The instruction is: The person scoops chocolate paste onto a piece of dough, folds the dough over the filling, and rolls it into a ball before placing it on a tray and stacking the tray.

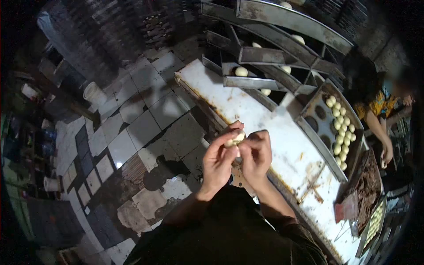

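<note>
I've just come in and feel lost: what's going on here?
A person pinches a pale, dough-like piece between the left hand and right hand, by the edge of a white table. Pale balls fill part of a tray there, near stacked metal trays. A co-worker's hand is at far right.

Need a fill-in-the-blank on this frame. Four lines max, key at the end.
The open rectangular metal tray of pale round balls lies to the ____ of the pale, rounded dough piece held in the left hand and right hand.
The stacked grey metal trays rest on a long tabletop coloured ____.
The chunky dark mass is coloured ____.
The pale round bucket stands in the picture's ____ half.

Missing words: right; white; brown; left.
</note>
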Available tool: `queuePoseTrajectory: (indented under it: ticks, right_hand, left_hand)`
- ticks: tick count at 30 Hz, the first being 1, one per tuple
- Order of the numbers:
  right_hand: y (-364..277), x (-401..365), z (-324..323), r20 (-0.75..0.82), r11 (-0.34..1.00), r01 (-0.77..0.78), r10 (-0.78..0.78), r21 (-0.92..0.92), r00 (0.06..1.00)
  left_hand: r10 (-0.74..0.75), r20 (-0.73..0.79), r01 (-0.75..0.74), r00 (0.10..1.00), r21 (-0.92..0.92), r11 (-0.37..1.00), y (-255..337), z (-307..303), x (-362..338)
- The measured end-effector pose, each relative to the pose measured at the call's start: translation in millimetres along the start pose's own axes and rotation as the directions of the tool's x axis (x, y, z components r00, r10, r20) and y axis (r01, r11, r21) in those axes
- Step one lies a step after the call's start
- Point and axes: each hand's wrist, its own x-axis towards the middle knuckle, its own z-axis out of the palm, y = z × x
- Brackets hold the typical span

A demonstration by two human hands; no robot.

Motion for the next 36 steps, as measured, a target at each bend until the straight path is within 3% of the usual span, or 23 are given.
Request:
queuePoseTrajectory:
  ticks: [1, 3, 5, 7, 8, 9, 11, 13, 15, 17, 18, 20, 21, 23, 25, 27, 28, 29, 31, 32, 33, 35, 36]
  right_hand:
    - [2, 6, 4, 0.02, 0.989, 0.127, -0.126, -0.079, 0.992]
    - [11, 14, 6, 0.083, 0.94, 0.228, -0.214, -0.255, 0.973]
    - [28, 35, 1, 0.135, 0.877, 0.374, -0.349, -0.302, 0.927]
    - [40, 57, -7, 0.108, 0.956, 0.237, -0.221, -0.171, 0.969]
    - [47, 67, -2, -0.048, 0.993, 0.026, -0.021, 0.117, 0.999]
    - [36, 82, 5, -0.166, 0.914, -0.053, 0.13, 0.403, 0.977]
    - [48, 85, -5, -0.019, 0.989, 0.01, -0.007, 0.151, 1.0]
    - [52, 85, 5, -0.025, 0.99, 0.137, -0.136, 0.023, 0.99]
    - [53, 81, 9, 0.07, 0.978, 0.166, -0.158, -0.123, 0.985]
    - [60, 91, 6, 0.073, 0.897, 0.269, -0.261, -0.351, 0.963]
    - [63, 99, 6, 0.019, 0.926, 0.215, -0.22, -0.31, 0.975]
    - [66, 116, 12, -0.076, 0.985, 0.084, -0.096, -0.148, 0.992]
    - [61, 124, 29, -0.207, 0.967, -0.015, 0.069, 0.254, 0.976]
    - [64, 132, 37, 0.051, 0.996, -0.094, 0.094, -0.013, 0.994]
    - [64, 143, 65, 0.172, 0.97, 0.135, -0.1, -0.203, 0.98]
    - [66, 151, 107, 0.241, 0.981, 0.16, -0.13, -0.11, 0.962]
    - [74, 159, 121, 0.278, 0.942, 0.271, -0.211, -0.197, 0.937]
    - [81, 172, 133, 0.234, 0.892, 0.359, -0.3, -0.276, 0.925]
    - [88, 191, 154, 0.034, 0.951, 0.139, -0.135, -0.277, 0.99]
    - [87, 211, 168, -0.086, 0.955, 0.133, -0.16, -0.264, 0.983]
    - [85, 225, 173, -0.052, 0.947, 0.069, -0.09, -0.315, 0.995]
    - [96, 237, 193, -0.098, 0.969, -0.049, 0.026, -0.24, 0.995]
    - [101, 239, 200, -0.007, 0.947, 0.025, -0.029, -0.321, 1.0]
  left_hand:
    - [-0.053, -0.088, 0.059, 0.995, 0.07, 0.996, -1, -2, 15]
    - [-0.298, -0.287, 0.238, 0.91, -0.225, 0.945, 10, 9, 50]
    - [-0.332, -0.224, 0.321, 0.916, -0.087, 0.943, 0, 8, 64]
    - [-0.28, -0.109, 0.281, 0.954, -0.002, 0.96, -17, 7, 66]
    - [-0.109, 0.0, 0.109, 0.994, 0.065, 0.992, -19, 13, 67]
    - [-0.045, 0.01, 0.042, 0.999, 0.207, 0.978, -23, 15, 71]
    - [0.031, 0.129, -0.065, 0.991, 0.265, 0.962, -30, 6, 90]
    - [0.038, 0.017, -0.041, 0.999, 0.245, 0.969, -32, 6, 111]
    - [-0.173, -0.189, 0.175, 0.967, -0.009, 0.985, -19, 18, 134]
    - [-0.277, -0.029, 0.266, 0.96, -0.206, 0.942, -33, 3, 140]
    - [-0.174, 0.138, 0.181, 0.975, -0.045, 0.982, -37, -5, 140]
    - [-0.064, 0.115, 0.059, 0.991, 0.045, 0.997, -41, -9, 136]
    - [0.002, 0.139, -0.009, 0.99, 0.052, 0.999, -40, -17, 141]
    - [0.033, 0.121, -0.033, 0.992, -0.004, 0.999, -41, -38, 161]
    - [0.004, -0.008, -0.005, 1.0, -0.129, 0.992, -32, -57, 191]
    - [-0.16, -0.143, 0.132, 0.977, -0.188, 0.973, -10, -81, 227]
    - [-0.175, -0.105, 0.16, 0.979, -0.143, 0.977, -9, -99, 236]
    - [-0.236, -0.04, 0.228, 0.971, -0.146, 0.963, -7, -111, 242]
    - [-0.137, 0.003, 0.136, 0.991, 0.086, 0.987, -12, -140, 244]
    - [-0.02, 0.06, 0.016, 0.998, 0.072, 0.997, -12, -142, 257]
    - [-0.048, 0.03, 0.046, 0.998, 0.07, 0.996, -10, -143, 264]
    - [-0.288, -0.013, 0.288, 0.958, 0.001, 0.958, -2, -155, 280]
    - [-0.322, -0.017, 0.321, 0.946, -0.045, 0.946, -7, -167, 289]
